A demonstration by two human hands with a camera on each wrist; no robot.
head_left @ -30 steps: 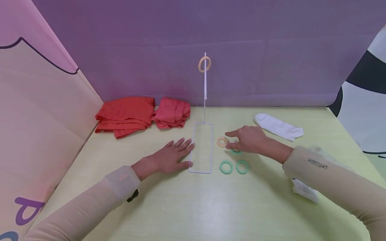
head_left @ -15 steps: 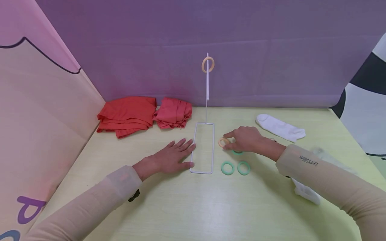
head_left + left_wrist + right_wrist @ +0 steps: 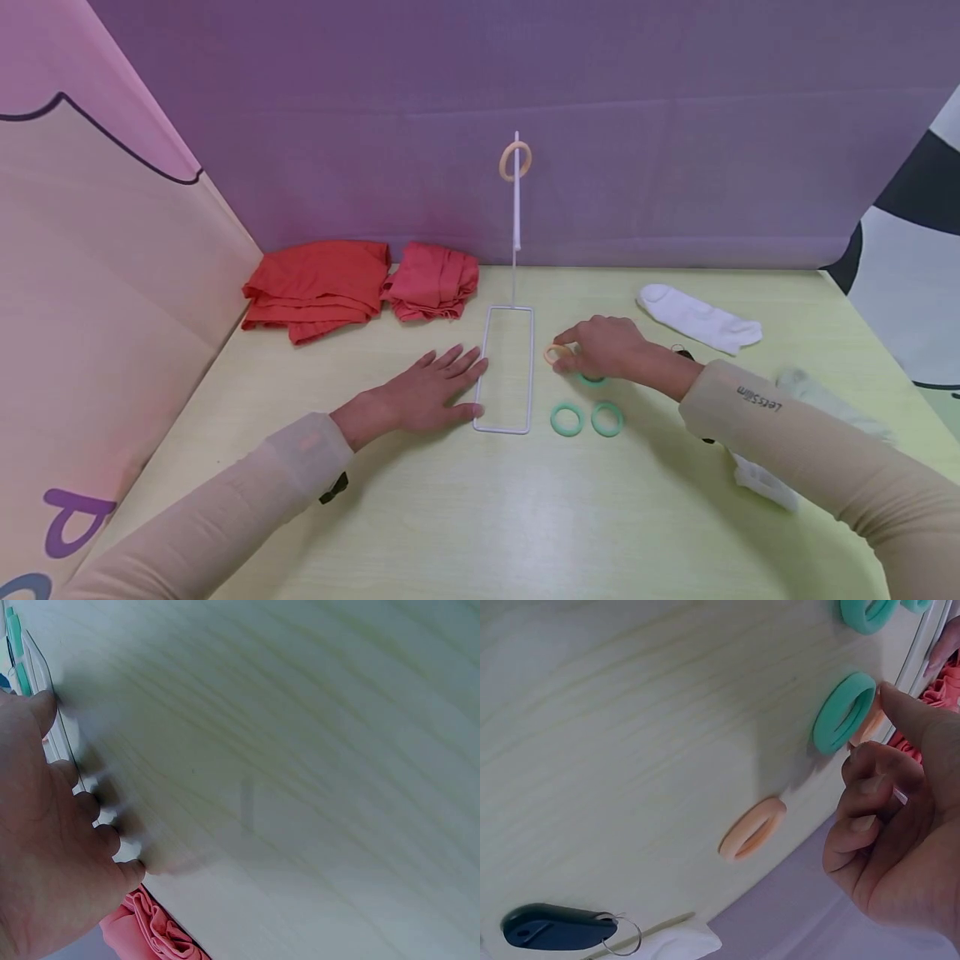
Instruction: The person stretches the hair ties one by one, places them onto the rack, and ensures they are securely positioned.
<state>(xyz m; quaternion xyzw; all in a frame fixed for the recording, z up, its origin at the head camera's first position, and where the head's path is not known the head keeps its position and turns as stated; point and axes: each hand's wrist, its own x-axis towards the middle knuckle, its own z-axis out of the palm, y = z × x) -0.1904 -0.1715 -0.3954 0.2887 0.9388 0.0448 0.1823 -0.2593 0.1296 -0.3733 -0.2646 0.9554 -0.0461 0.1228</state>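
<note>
My left hand (image 3: 467,387) lies flat on the yellow-green table, its fingertips on the left side of a white wire stand's base (image 3: 530,367); in the left wrist view the hand (image 3: 45,825) presses the same wire. The stand's pole (image 3: 515,217) carries one orange ring (image 3: 515,161) near its top. My right hand (image 3: 570,352) pinches another orange ring (image 3: 555,353) just right of the base, thumb and forefinger (image 3: 870,761) closed on it. A green ring (image 3: 844,712) lies under that hand, and a further orange ring (image 3: 753,827) rests flat beside it.
Two green rings (image 3: 566,419) (image 3: 606,418) lie nearer me. Two folded red cloths (image 3: 315,287) (image 3: 431,282) sit at the back left, a white sock (image 3: 697,318) at the back right. A black key fob (image 3: 555,926) and pale cloths (image 3: 761,483) lie by my right forearm.
My right hand has moved a little left and closed thumb and forefinger on the orange ring, tilting it up off the table. The left hand has stayed put.
</note>
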